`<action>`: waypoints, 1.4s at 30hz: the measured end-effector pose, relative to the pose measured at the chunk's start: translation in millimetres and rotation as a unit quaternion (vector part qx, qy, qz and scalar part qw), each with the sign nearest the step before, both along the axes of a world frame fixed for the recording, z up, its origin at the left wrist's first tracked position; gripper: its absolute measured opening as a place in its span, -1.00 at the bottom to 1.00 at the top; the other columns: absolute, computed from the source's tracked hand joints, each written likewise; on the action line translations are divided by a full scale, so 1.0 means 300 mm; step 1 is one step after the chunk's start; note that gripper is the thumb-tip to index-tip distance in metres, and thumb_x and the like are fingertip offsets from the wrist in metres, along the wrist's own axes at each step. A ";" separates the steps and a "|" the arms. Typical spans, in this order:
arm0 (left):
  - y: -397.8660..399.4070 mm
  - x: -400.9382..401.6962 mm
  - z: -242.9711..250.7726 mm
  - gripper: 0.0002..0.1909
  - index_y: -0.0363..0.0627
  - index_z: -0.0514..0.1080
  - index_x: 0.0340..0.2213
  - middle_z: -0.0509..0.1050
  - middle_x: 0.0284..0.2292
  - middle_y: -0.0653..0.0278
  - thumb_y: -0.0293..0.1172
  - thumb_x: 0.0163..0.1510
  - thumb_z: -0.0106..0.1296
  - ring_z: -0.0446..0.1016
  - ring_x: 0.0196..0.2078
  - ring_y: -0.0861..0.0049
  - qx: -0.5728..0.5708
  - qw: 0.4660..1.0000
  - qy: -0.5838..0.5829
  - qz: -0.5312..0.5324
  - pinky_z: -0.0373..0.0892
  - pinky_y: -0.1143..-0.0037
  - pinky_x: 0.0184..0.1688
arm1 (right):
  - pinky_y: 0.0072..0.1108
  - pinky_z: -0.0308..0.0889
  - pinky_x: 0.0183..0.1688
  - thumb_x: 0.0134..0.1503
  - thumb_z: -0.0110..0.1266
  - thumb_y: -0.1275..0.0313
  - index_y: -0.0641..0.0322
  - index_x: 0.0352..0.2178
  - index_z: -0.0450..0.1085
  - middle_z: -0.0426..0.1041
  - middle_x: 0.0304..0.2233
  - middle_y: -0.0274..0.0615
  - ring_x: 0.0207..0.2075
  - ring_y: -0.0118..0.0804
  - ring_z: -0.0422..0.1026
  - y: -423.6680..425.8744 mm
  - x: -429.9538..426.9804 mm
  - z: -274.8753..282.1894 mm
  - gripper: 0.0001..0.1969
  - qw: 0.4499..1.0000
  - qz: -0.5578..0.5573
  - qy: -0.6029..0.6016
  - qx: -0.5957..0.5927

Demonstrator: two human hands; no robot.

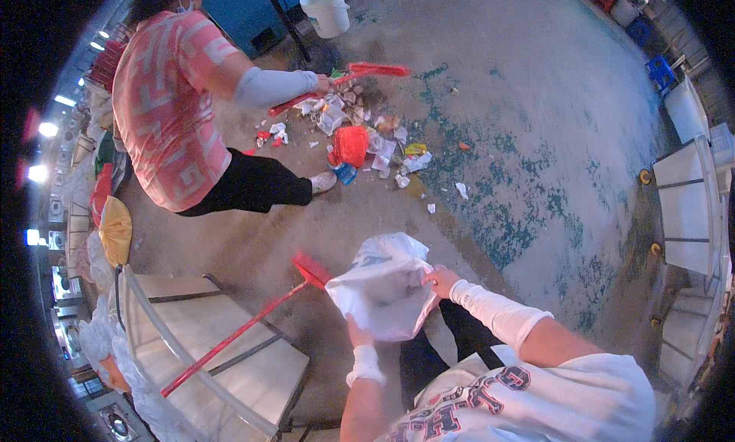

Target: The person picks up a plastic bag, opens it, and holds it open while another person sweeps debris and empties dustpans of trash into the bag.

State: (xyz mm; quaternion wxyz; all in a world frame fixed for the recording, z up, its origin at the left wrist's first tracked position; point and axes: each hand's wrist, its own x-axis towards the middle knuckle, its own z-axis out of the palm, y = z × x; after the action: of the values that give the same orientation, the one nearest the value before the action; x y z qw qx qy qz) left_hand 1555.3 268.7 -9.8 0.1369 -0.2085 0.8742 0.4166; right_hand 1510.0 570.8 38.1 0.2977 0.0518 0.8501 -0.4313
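A white woven-looking plastic bag (382, 295) is spread before me, its mouth facing up towards me. My left hand (359, 332) grips the near left part of its rim. On the right side of the rim, my right hand (441, 281) pinches the plastic. The bag's inside shows pale, and I cannot tell whether anything lies in it. Just left of the bag is the red head of a long-handled broom (247, 324), whose handle slants down across a white cart (189, 313).
A heap of litter (339, 112), with a red bag (349, 146), lies on the stained floor. Beside it a person (172, 109) holds a red long-handled tool (367, 70). A white bucket (325, 14) stands behind. White wheeled carts (686, 206) line the right.
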 end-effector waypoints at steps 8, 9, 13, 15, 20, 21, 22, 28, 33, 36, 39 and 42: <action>0.065 -0.041 0.053 -0.26 -0.13 0.01 -0.06 0.21 -0.18 0.04 -0.72 -0.44 -0.29 0.20 -0.13 0.35 0.058 0.998 0.004 -0.009 0.10 0.57 -0.11 | -0.53 0.21 -0.29 -0.21 -0.14 0.41 -0.19 -0.49 0.38 0.37 -0.52 -0.17 -0.39 -0.19 0.34 0.041 0.005 -0.085 -0.78 0.997 0.017 0.048 0.062; 0.045 -0.036 0.059 -0.26 -0.13 0.01 -0.06 0.21 -0.18 0.04 -0.72 -0.44 -0.29 0.20 -0.13 0.35 0.053 0.999 0.004 -0.002 0.10 0.57 -0.11 | -0.52 0.22 -0.30 -0.24 -0.13 0.43 -0.18 -0.50 0.38 0.37 -0.52 -0.16 -0.40 -0.18 0.34 0.024 0.001 -0.083 -0.78 0.998 0.016 0.050 0.047; 0.056 -0.063 0.107 -0.36 -0.13 0.18 -0.15 0.21 -0.18 0.04 -0.70 -0.44 -0.30 0.21 -0.13 0.31 0.045 0.997 -0.013 -0.057 0.09 0.56 -0.09 | -0.50 0.23 -0.31 -0.28 -0.12 0.46 -0.16 -0.50 0.38 0.37 -0.52 -0.16 -0.42 -0.17 0.34 0.022 -0.007 -0.069 -0.76 0.999 0.007 0.030 0.028; 0.072 -0.073 0.128 -0.39 -0.13 0.23 -0.19 0.21 -0.18 0.04 -0.70 -0.44 -0.30 0.21 -0.13 0.31 0.060 0.995 -0.063 -0.047 0.09 0.56 -0.09 | -0.51 0.23 -0.30 -0.27 -0.13 0.48 -0.12 -0.51 0.39 0.37 -0.51 -0.15 -0.42 -0.17 0.34 0.034 -0.014 -0.046 -0.75 0.999 0.002 0.022 0.028; 0.038 -0.042 0.085 -0.44 -0.12 0.27 -0.22 0.25 -0.24 0.07 -0.68 -0.41 -0.30 0.25 -0.19 0.31 0.066 0.996 -0.054 -0.001 0.12 0.58 -0.11 | -0.50 0.21 -0.28 -0.28 -0.15 0.51 -0.06 -0.50 0.39 0.36 -0.51 -0.08 -0.41 -0.15 0.33 0.011 -0.028 -0.007 -0.74 1.000 0.013 0.005 0.006; 0.038 -0.043 0.075 -0.44 -0.12 0.26 -0.21 0.25 -0.24 0.06 -0.68 -0.40 -0.29 0.26 -0.20 0.31 0.060 0.996 -0.066 0.019 0.11 0.59 -0.11 | -0.49 0.21 -0.28 -0.28 -0.15 0.52 -0.04 -0.50 0.39 0.35 -0.51 -0.05 -0.40 -0.14 0.32 0.013 -0.029 -0.008 -0.74 1.000 0.016 0.010 0.008; 0.035 -0.040 0.067 -0.44 -0.15 0.24 -0.20 0.23 -0.21 0.05 -0.66 -0.40 -0.27 0.25 -0.18 0.31 0.101 0.989 -0.093 0.054 0.16 0.58 -0.15 | -0.49 0.20 -0.26 -0.28 -0.15 0.52 -0.03 -0.49 0.39 0.33 -0.54 -0.03 -0.40 -0.11 0.30 0.011 -0.031 -0.010 -0.74 1.000 0.003 -0.006 -0.005; 0.047 -0.042 0.071 -0.44 -0.14 0.24 -0.20 0.22 -0.21 0.06 -0.62 -0.40 -0.24 0.25 -0.19 0.31 0.016 0.998 -0.059 -0.020 0.20 0.56 -0.20 | -0.53 0.22 -0.39 -0.24 -0.15 0.46 -0.03 -0.42 0.36 0.34 -0.57 -0.15 -0.50 -0.25 0.32 0.024 -0.033 -0.024 -0.74 0.999 0.035 0.023 0.021; 0.034 -0.037 0.075 -0.44 -0.14 0.23 -0.19 0.22 -0.21 0.06 -0.62 -0.40 -0.24 0.23 -0.16 0.31 0.077 0.994 -0.076 0.028 0.11 0.57 -0.11 | -0.47 0.21 -0.29 -0.24 -0.15 0.49 0.02 -0.48 0.38 0.35 -0.50 -0.06 -0.41 -0.12 0.32 0.010 -0.049 -0.005 -0.77 0.999 0.013 -0.031 0.000; 0.032 -0.039 0.076 -0.44 -0.14 0.24 -0.20 0.22 -0.21 0.06 -0.62 -0.40 -0.23 0.22 -0.15 0.31 0.039 0.998 -0.051 -0.008 0.12 0.56 -0.11 | -0.48 0.22 -0.29 -0.23 -0.15 0.48 0.00 -0.47 0.38 0.35 -0.49 -0.07 -0.40 -0.13 0.32 0.009 -0.051 0.006 -0.77 1.000 0.017 -0.024 0.002; 0.051 -0.055 0.088 -0.44 -0.15 0.24 -0.21 0.23 -0.21 0.06 -0.62 -0.42 -0.22 0.20 -0.14 0.30 0.033 0.998 -0.053 -0.013 0.11 0.55 -0.10 | -0.48 0.21 -0.28 -0.22 -0.16 0.46 0.00 -0.47 0.38 0.35 -0.47 -0.08 -0.39 -0.14 0.32 0.013 -0.056 0.005 -0.78 0.999 0.022 -0.025 0.012; 0.069 -0.063 0.108 -0.43 -0.15 0.24 -0.21 0.22 -0.21 0.04 -0.62 -0.43 -0.21 0.20 -0.13 0.29 0.001 0.996 -0.090 -0.018 0.10 0.54 -0.10 | -0.48 0.21 -0.28 -0.22 -0.16 0.45 -0.01 -0.48 0.38 0.34 -0.47 -0.08 -0.39 -0.14 0.31 0.017 -0.058 0.005 -0.78 0.999 0.022 -0.038 0.020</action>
State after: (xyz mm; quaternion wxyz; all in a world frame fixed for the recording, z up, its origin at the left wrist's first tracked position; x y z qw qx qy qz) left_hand 1536.3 289.3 22.6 0.2225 -0.2292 0.8615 0.3948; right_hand 1492.6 576.1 39.6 0.3383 0.0555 0.8475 -0.4052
